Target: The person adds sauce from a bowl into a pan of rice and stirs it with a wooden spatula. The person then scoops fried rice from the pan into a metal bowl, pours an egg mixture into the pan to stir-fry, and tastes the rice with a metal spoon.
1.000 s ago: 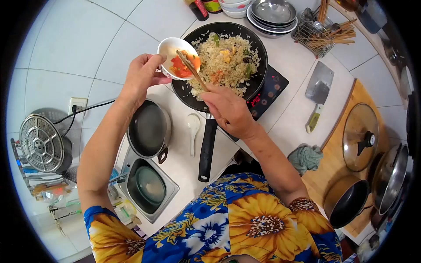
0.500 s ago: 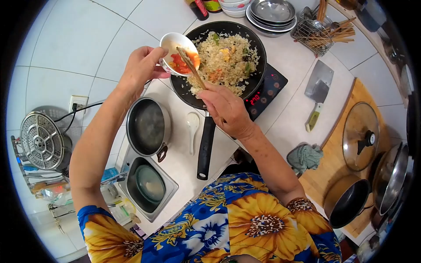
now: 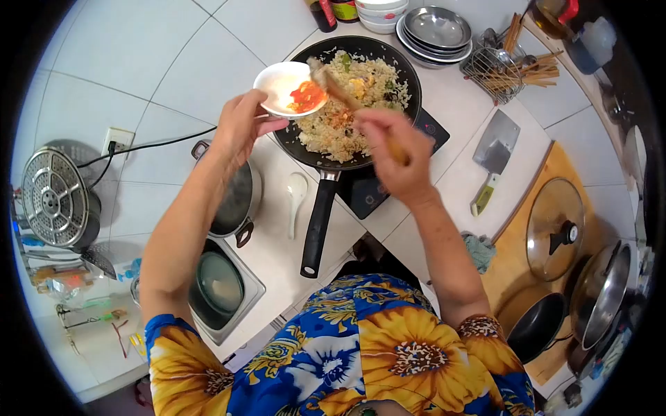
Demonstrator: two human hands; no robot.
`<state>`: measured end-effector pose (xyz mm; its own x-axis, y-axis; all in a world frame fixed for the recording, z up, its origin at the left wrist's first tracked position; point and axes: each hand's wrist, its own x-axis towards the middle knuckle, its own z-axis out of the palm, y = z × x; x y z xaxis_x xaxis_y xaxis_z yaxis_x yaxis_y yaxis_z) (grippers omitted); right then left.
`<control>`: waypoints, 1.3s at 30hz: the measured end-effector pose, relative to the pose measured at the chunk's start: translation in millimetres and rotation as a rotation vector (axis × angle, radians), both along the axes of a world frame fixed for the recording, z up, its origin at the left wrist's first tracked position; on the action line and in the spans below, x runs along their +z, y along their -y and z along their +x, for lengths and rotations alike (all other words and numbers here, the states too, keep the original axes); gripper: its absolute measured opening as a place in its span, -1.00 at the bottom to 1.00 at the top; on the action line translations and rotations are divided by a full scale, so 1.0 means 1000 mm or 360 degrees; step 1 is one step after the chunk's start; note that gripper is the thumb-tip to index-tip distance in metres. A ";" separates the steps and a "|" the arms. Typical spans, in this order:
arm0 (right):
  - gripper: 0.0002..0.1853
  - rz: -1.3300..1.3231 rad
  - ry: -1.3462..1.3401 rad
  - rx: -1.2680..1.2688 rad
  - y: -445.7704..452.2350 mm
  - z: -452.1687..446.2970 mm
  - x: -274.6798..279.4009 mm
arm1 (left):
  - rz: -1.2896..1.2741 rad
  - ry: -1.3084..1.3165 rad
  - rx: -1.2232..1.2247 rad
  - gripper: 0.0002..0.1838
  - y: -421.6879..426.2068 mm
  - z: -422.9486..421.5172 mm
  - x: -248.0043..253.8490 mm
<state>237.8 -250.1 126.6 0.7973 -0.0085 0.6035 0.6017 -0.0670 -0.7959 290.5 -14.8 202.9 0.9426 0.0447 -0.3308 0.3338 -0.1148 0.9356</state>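
Note:
My left hand [image 3: 244, 123] grips a small white bowl [image 3: 281, 82] by its left side. The bowl is tilted over the left rim of a black frying pan [image 3: 284, 142], and red and orange food [image 3: 306, 96] lies in it. Rice with bits of green and yellow [image 3: 347, 139] fills much of the pan. My right hand [image 3: 399, 151], slightly blurred, is closed round a wooden utensil [image 3: 340, 91]. The utensil's blurred far end is beside the bowl's right rim, above the rice.
Below the pan lie its black handle [image 3: 319, 225] and a white spoon [image 3: 296, 197]. A pot [image 3: 239, 197] and sink [image 3: 246, 298] are at left. A cleaver [image 3: 497, 145], glass lid [image 3: 551, 222], cloth [image 3: 479, 252] and brown pot [image 3: 531, 322] are at right. Stacked plates [image 3: 437, 28] stand behind.
The bowl has moved right, further over the pan. The utensil has left the bowl's inside and swung right with my right hand. The camera view has shifted slightly.

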 end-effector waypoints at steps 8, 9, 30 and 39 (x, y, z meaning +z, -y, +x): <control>-0.86 -0.0744 -0.0510 0.0449 0.058 0.017 0.039 | -0.0349 0.0120 0.0604 -0.64 -0.057 -0.096 -0.018; -0.86 -0.0762 -0.0501 0.0465 0.051 0.018 0.040 | -0.0359 0.0099 0.0687 -0.65 -0.062 -0.117 -0.020; -0.83 -0.1088 -0.0261 0.0580 0.013 0.111 0.009 | -0.0732 -0.0224 0.1564 -0.75 -0.106 -0.352 -0.202; -0.83 -0.1000 -0.0557 0.0810 -0.029 0.106 -0.001 | -0.0814 -0.0227 0.1604 -0.76 -0.109 -0.361 -0.241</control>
